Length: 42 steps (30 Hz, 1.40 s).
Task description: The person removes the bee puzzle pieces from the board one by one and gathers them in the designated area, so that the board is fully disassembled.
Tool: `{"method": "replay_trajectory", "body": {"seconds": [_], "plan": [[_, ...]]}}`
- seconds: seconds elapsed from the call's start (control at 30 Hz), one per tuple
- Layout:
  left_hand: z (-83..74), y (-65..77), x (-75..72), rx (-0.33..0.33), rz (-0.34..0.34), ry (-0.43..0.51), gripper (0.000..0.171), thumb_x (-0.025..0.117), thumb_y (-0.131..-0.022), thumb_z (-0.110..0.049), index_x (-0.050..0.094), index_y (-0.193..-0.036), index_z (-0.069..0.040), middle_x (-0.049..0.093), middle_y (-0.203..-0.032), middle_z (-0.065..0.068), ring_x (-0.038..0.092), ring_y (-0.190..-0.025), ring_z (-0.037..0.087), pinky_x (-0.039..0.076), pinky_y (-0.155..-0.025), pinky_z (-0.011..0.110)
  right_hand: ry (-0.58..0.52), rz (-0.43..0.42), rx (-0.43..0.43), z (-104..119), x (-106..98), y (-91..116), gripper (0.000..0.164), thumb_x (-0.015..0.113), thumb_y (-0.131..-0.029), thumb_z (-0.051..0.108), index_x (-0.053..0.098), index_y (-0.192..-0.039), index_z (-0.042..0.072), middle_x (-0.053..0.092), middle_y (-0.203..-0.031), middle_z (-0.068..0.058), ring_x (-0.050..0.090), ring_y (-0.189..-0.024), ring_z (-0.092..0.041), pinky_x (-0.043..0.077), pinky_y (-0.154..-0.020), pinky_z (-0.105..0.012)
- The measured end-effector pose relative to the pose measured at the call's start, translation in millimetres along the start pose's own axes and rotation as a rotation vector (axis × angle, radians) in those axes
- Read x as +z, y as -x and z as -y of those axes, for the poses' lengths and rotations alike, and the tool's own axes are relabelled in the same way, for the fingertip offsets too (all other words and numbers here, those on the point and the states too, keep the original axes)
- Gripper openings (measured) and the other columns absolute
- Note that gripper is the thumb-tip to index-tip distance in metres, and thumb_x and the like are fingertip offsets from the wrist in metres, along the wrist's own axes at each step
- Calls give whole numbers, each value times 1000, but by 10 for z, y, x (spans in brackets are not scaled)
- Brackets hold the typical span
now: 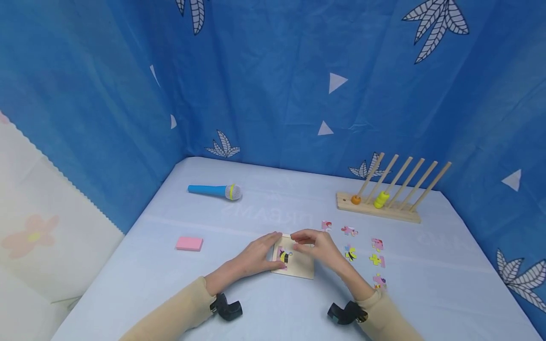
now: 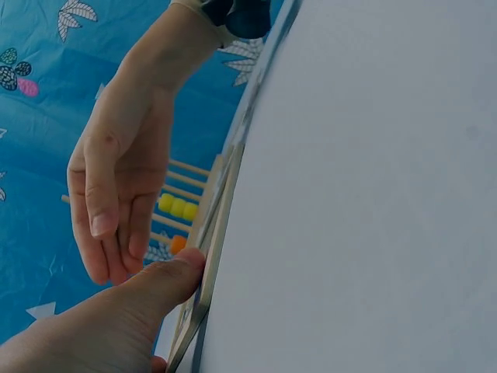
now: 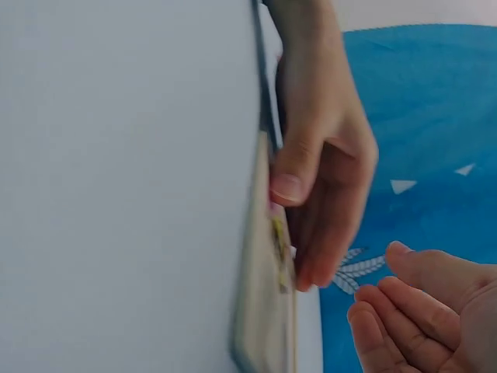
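A small wooden puzzle board (image 1: 300, 270) lies near the front middle of the table. Bee-patterned puzzle pieces (image 1: 283, 255) fill part of its left side. My left hand (image 1: 256, 255) rests along that side, fingers stretched toward the far corner and thumb on the board by the pieces. Over the right half hovers my right hand (image 1: 320, 246), fingers loosely bent. In the right wrist view, this right hand (image 3: 423, 311) shows thumb and fingers apart with nothing between them. The left thumb (image 2: 182, 272) presses the board's edge in the left wrist view.
Several loose puzzle pieces (image 1: 377, 259) lie right of the board. Behind them stands a wooden peg rack (image 1: 379, 213) with orange and yellow beads. A blue toy microphone (image 1: 213, 190) lies at the back left, a pink block (image 1: 189, 244) nearer. A blue curtain (image 1: 273, 94) hangs behind.
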<state>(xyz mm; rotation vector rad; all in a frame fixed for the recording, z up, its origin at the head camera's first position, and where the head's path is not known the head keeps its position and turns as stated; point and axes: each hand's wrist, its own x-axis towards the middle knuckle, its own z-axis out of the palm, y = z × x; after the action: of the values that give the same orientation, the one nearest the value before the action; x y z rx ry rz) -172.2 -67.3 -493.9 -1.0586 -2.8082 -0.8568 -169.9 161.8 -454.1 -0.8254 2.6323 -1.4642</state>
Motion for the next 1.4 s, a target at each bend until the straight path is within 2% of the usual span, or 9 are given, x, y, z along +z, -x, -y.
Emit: {"method": "replay_trajectory", "body": {"seconds": [0.27, 0.7, 0.87, 1.03, 1.2, 1.27, 1.4], "plan": [[5, 5, 5, 9, -5, 6, 85, 70, -80, -51, 40, -140, 2, 43, -141, 20, 41, -129, 31, 38, -102, 44, 1, 24, -46, -93, 173, 66, 32, 72, -84, 14, 66, -112, -1, 67, -110, -10, 64, -99, -25, 51, -86, -36], [2, -1, -9, 18, -7, -9, 86, 70, -80, -51, 41, -140, 3, 44, -140, 20, 41, -129, 31, 37, -103, 42, 254, -26, -118, -183, 295, 76, 29, 75, -81, 12, 70, -109, 7, 69, -105, -2, 62, -96, -15, 51, -83, -33], [0, 2, -12, 5, 3, -2, 87, 70, -80, -51, 40, -140, 3, 43, -141, 20, 40, -129, 31, 37, -103, 43, 238, -28, -104, -174, 307, 83, 27, 74, -81, 11, 70, -108, 6, 69, -104, -2, 63, -96, -16, 52, -82, -33], [0, 7, -4, -22, 24, 15, 88, 70, -80, -52, 39, -142, 1, 41, -142, 19, 38, -131, 30, 36, -104, 42, 158, -46, -85, -180, 329, 98, 27, 75, -81, 11, 70, -107, 8, 68, -103, 1, 63, -96, -15, 52, -82, -32], [1, 9, -7, -8, 16, 16, 86, 70, -80, -51, 39, -141, 2, 42, -141, 19, 39, -130, 31, 37, -103, 43, 85, -50, -104, -180, 357, 89, 29, 77, -78, 8, 69, -106, 9, 65, -102, 5, 63, -95, -13, 52, -83, -29], [1, 9, -14, -2, 11, 14, 86, 70, -80, -51, 40, -141, 2, 42, -141, 19, 39, -130, 31, 37, -103, 43, 92, -52, -125, -177, 368, 82, 30, 78, -77, 7, 69, -105, 9, 64, -102, 5, 63, -94, -12, 51, -83, -29], [12, 6, -17, 6, 4, 17, 85, 70, -80, -51, 40, -140, 2, 43, -141, 19, 40, -130, 31, 37, -103, 44, 181, -68, -196, -187, 385, 72, 33, 79, -75, 6, 68, -106, 8, 63, -103, 4, 61, -94, -12, 51, -84, -31]]}}
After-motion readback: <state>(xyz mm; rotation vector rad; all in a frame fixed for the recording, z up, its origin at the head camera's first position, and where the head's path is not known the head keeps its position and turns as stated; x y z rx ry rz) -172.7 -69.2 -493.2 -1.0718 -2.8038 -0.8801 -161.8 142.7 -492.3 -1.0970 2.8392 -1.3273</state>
